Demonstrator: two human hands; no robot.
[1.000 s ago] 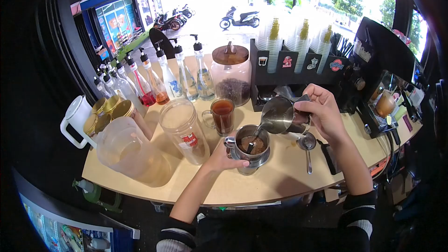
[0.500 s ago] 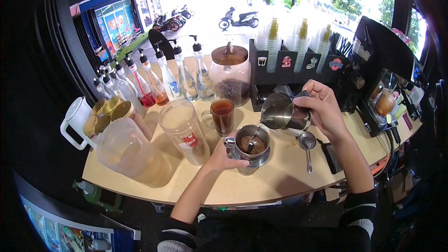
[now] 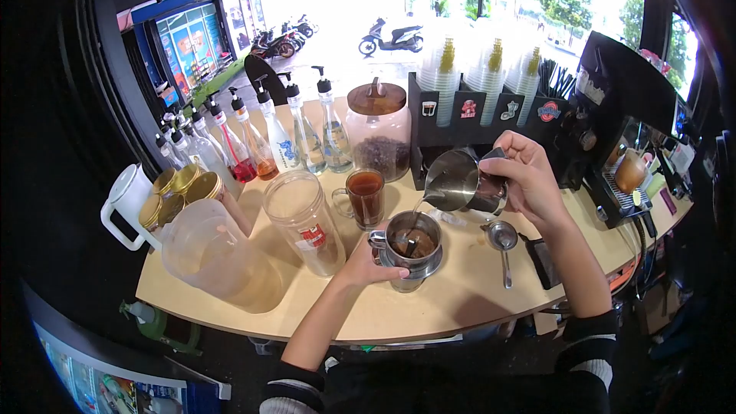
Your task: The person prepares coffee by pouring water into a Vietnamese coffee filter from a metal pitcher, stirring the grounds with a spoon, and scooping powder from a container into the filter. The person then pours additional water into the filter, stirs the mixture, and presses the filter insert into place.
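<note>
My right hand (image 3: 529,176) grips the handle of a stainless steel pitcher (image 3: 454,184), tilted to the left. From its lip a thin stream of water falls into a metal drip coffee filter (image 3: 415,239) with wet brown coffee inside. That filter rests on a glass (image 3: 408,284), mostly hidden beneath its saucer-like base. My left hand (image 3: 366,264) closes around the filter's near left side, its thumb along the base; the other fingers are partly hidden. Just behind stands a glass mug (image 3: 366,199) of reddish-brown drink. A metal scoop (image 3: 503,238) lies to the right.
Left of my hands stand a clear lidless jar (image 3: 303,222), a translucent pitcher (image 3: 211,249) and gold-lidded jars (image 3: 201,188). Pump bottles (image 3: 307,138) and a coffee bean jar (image 3: 378,138) line the back. A cup rack (image 3: 491,126) and an espresso machine (image 3: 613,123) occupy the right.
Water keeps pouring from the steel pitcher, whose lip has shifted slightly left. My left hand stays on the drip filter. The whole view has shifted a little.
</note>
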